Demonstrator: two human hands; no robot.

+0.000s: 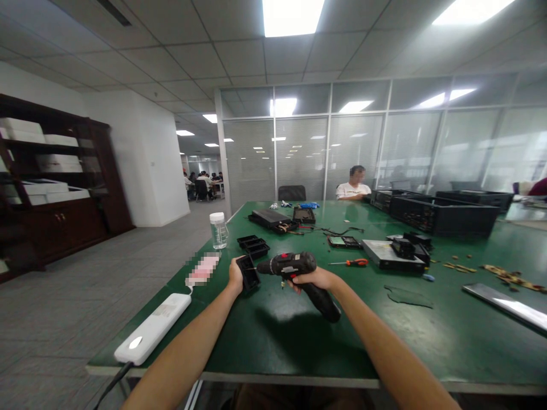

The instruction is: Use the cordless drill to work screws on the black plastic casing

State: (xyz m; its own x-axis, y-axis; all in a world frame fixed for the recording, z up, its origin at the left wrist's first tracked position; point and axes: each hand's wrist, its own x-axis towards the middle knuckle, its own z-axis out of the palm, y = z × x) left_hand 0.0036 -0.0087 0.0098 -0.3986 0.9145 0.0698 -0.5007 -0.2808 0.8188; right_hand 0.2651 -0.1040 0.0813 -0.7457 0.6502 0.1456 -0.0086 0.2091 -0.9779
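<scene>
My left hand (pixel 235 274) is closed round a small black plastic tray-like part (pixel 249 274), holding it upright just above the green table (pixel 277 336). My right hand (pixel 315 278) grips a black and red cordless screwdriver (pixel 299 273) by its handle. The tool's bit points left and meets the black part. Both forearms reach out from the near edge.
A white power strip (pixel 154 327) lies at the near left corner, with a clear bottle (pixel 219 229) and more black trays (pixel 254 246) beyond. An orange-handled screwdriver (pixel 352 262), dismantled devices (pixel 391 253) and black crates (pixel 444 215) lie to the right. A person in white (pixel 354 188) sits at the far end.
</scene>
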